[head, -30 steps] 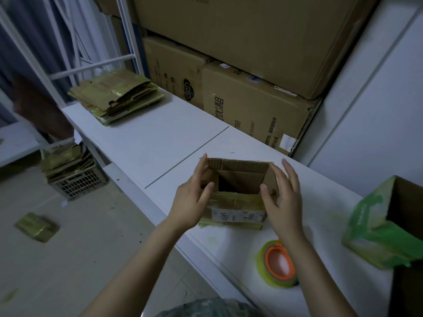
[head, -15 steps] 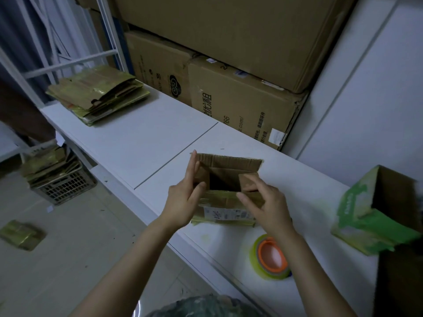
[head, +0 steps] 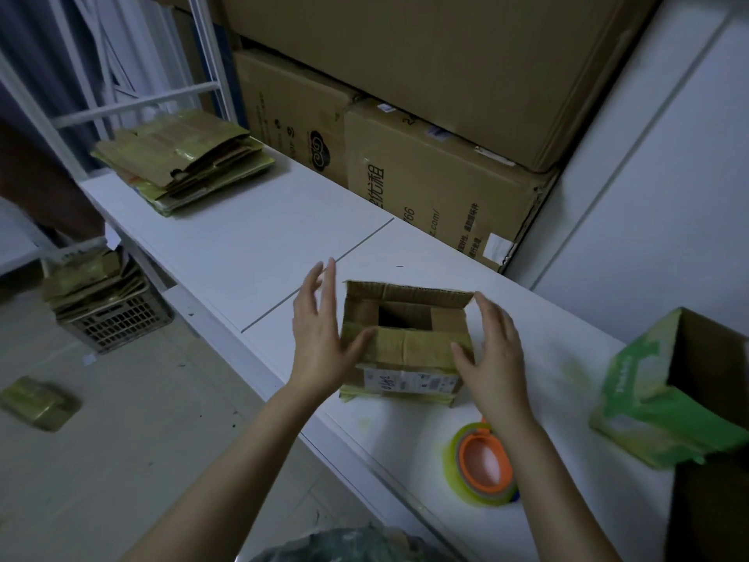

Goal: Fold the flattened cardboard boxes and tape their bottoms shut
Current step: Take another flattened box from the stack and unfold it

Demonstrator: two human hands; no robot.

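Observation:
A small brown cardboard box [head: 405, 350] stands on the white table [head: 251, 245], its side and near flaps folded in, the far flap upright and a dark gap showing in the middle. My left hand [head: 320, 338] is at the box's left side with straight fingers, its thumb on the near flap. My right hand [head: 494, 350] is spread at the right side, thumb touching the near right corner. A roll of clear tape with an orange core [head: 484, 460] lies on the table just nearer than the box. A stack of flattened boxes [head: 182, 156] lies at the far left.
Large brown cartons [head: 425, 188] are piled against the wall behind the table. A box with green tape [head: 668, 391] stands at the right edge. On the floor at left sit a plastic crate with flattened boxes [head: 105, 306] and a loose flattened box [head: 38, 403].
My right hand has pushed the right flap down into the box and come back out to the box's right side. My left hand has opened away from the left wall.

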